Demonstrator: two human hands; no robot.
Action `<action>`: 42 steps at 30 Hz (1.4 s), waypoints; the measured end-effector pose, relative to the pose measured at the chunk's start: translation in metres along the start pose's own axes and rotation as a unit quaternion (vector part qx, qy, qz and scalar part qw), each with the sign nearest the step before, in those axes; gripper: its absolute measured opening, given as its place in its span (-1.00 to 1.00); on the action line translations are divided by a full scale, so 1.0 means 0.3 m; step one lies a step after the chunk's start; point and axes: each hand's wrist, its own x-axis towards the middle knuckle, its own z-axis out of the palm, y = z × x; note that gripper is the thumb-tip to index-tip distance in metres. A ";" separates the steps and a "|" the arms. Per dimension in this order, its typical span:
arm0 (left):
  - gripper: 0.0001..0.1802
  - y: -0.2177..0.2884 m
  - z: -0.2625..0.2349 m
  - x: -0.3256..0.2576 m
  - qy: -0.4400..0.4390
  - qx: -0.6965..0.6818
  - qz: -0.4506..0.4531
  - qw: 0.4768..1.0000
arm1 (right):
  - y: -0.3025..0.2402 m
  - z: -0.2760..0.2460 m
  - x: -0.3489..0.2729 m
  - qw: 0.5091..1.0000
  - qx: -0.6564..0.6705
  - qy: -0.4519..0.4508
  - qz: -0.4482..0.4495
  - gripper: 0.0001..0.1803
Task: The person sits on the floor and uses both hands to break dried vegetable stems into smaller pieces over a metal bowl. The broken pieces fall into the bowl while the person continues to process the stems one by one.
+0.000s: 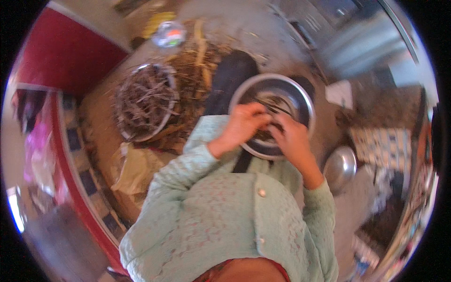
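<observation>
A round steel bowl (242, 89) rests on my lap, with some thin, dark, strip-like pieces (277, 101) on its bottom. My left hand (242, 123) and my right hand (292, 137) meet over the middle of it, fingertips almost touching. Both sets of fingers are pinched together. Something small and dark seems to be between them, but blur and the fingers hide what it is. To my left stands a wide metal basin (171, 89) heaped with dry, brown, twig-like stalks or pods (145, 96).
Loose dry stalks and husks (192, 70) litter the floor beyond the basin. A pale yellow bag or cloth (136, 171) lies nearer, on the left. An empty-looking shiny metal bowl (340, 167) sits to my right. A clear plastic package (169, 34) lies at the far left.
</observation>
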 end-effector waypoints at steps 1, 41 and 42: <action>-0.87 -0.008 0.012 0.000 0.015 0.029 0.025 0.999 | 0.005 0.003 0.002 1.000 0.020 0.005 0.009 -0.73; -0.94 0.010 0.027 -0.003 -0.099 -0.065 0.034 0.992 | 0.007 -0.057 0.011 0.942 0.308 -0.035 0.128 -0.84; -0.95 0.012 0.026 -0.004 -0.098 -0.061 0.034 0.993 | 0.007 -0.055 0.012 0.942 0.309 -0.031 0.125 -0.83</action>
